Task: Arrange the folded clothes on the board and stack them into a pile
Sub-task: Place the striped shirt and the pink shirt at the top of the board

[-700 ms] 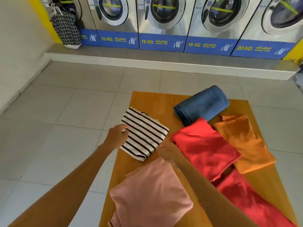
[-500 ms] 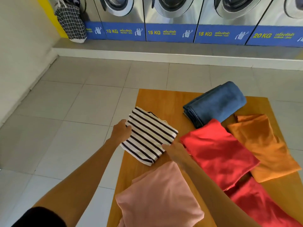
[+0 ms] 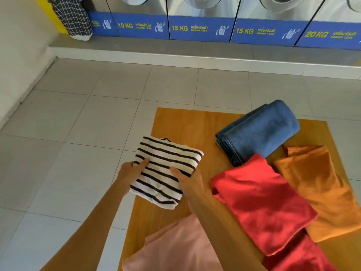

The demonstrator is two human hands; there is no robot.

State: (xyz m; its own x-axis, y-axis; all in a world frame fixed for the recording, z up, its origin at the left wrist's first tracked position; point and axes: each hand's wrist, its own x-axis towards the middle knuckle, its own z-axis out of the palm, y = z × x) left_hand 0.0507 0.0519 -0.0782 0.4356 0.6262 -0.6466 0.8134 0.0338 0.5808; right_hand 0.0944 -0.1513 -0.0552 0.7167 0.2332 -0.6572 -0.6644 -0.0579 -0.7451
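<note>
Six folded pieces show on the wooden board (image 3: 175,122), none stacked into one pile yet. Both hands are on the striped shirt (image 3: 166,169) at the board's left edge, part of it overhanging the floor side. Left hand (image 3: 130,173) clamps the shirt's left edge, thumb on top, the rest of the fingers under and out of sight. Right hand (image 3: 192,184) clamps the near right corner, thumb on top, fingers wrapped under. Shirt looks lifted or just about to lift; cannot tell if its far edge touches the board.

Other pieces: blue jeans (image 3: 259,132) folded thick at the far right; orange cloth (image 3: 322,184) at the right edge, near end tucked under red; red cloth (image 3: 261,202) just beside the jeans and overlapping the orange one; a second red piece (image 3: 300,257) partly under the first; pink cloth (image 3: 175,249) nearest the camera, cropped by the frame.

Progress judgement: early. Overlaps among red, orange and red are loose sprawl, not a squared stack. Striped shirt is the piece in hand, likely first to be placed as a base or onto another piece. Left to do: choose a pile spot, bring all six together, square the edges. Jeans are bulkiest, so probably best low in the pile.
</note>
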